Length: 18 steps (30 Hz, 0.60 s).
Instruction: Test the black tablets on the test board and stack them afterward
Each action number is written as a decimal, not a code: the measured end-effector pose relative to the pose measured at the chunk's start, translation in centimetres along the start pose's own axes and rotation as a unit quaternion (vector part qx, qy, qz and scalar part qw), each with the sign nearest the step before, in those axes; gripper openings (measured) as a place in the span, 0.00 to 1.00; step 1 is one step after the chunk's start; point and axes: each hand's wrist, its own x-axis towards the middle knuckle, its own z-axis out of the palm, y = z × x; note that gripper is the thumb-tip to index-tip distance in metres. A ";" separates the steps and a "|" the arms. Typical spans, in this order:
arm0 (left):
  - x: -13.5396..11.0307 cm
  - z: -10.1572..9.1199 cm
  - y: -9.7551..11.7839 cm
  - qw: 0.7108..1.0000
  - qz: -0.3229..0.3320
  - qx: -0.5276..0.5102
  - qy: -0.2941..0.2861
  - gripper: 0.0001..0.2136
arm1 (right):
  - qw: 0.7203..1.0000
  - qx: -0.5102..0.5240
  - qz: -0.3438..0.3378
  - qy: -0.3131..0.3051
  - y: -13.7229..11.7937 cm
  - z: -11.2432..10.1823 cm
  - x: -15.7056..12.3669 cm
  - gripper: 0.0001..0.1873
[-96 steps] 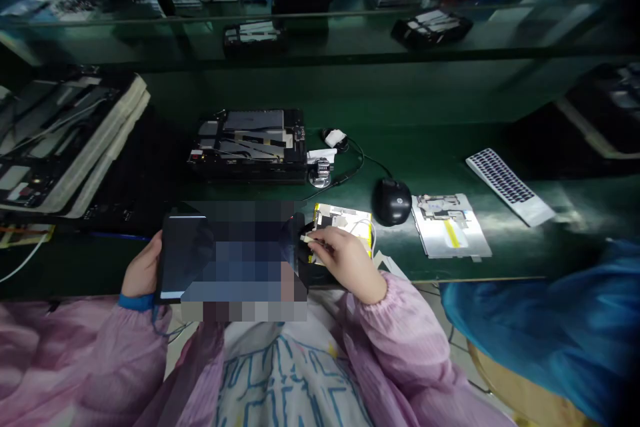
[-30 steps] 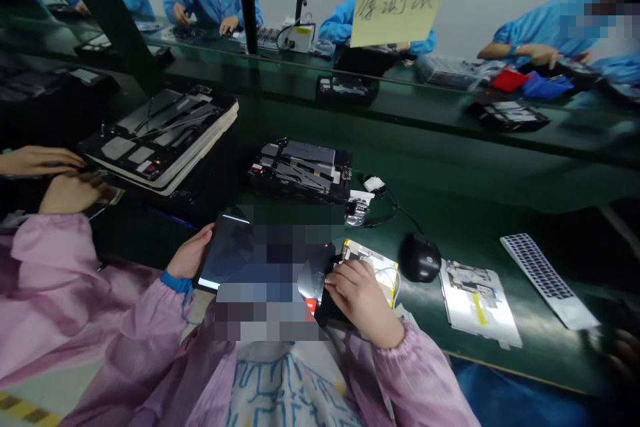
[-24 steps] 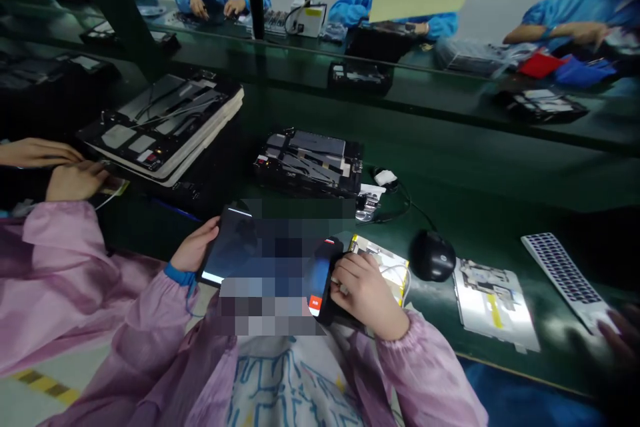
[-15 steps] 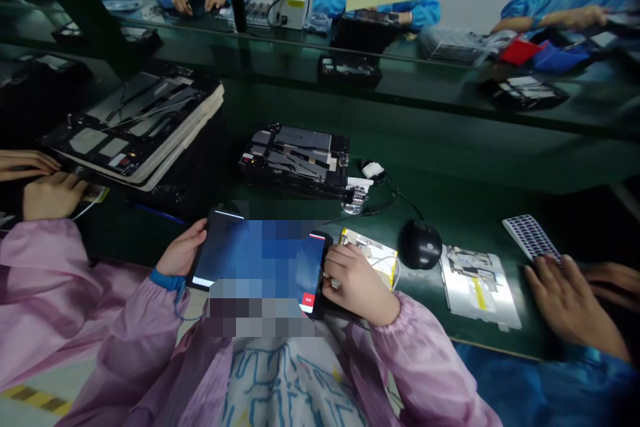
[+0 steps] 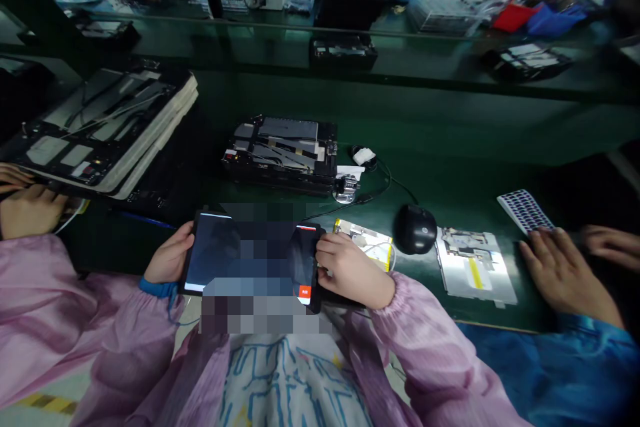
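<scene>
A tablet (image 5: pixel 213 250) with a dark screen and a small red patch at its lower right lies across my lap side of the bench. Its left end is gripped by my left hand (image 5: pixel 171 253), which has a blue band at the wrist. Closed at the tablet's right end is my right hand (image 5: pixel 353 267), fingers curled against the edge; the fingertips are partly hidden. Just beyond that hand sits a yellow-edged white battery-like panel (image 5: pixel 363 238) with a pale cable. Blurred blocks cover the middle of the screen.
Stacked tablet parts (image 5: pixel 283 153) stand ahead, with a larger stack (image 5: pixel 95 127) at left. A black mouse (image 5: pixel 416 228), a metal plate with a board (image 5: pixel 477 267) and a patterned sheet (image 5: pixel 525 210) lie rightward. Co-workers' hands (image 5: pixel 570 273) rest at both sides; a shelf (image 5: pixel 450 90) spans the back.
The tablet's screen has gone from blue to mostly dark. The whole view has shifted slightly; both my hands keep their places on the tablet.
</scene>
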 end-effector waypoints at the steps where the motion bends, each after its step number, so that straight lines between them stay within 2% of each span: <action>1: 0.0 0.0 0.0 1.000 -0.002 0.001 0.001 0.16 | 1.000 -0.003 -0.004 -0.002 0.1 0.0 0.0 0.08; 7: -0.1 0.2 0.2 1.000 -0.006 -0.010 -0.003 0.13 | 1.000 -0.021 -0.015 -0.006 0.1 0.1 -0.2 0.06; 11: -0.2 0.2 0.1 1.000 -0.002 -0.015 -0.002 0.15 | 0.999 -0.036 -0.002 0.002 -0.3 0.1 -0.5 0.05; 18: -0.1 0.2 0.0 1.000 0.016 -0.004 -0.001 0.17 | 0.998 -0.037 -0.055 -0.013 0.4 -0.8 -1.0 0.07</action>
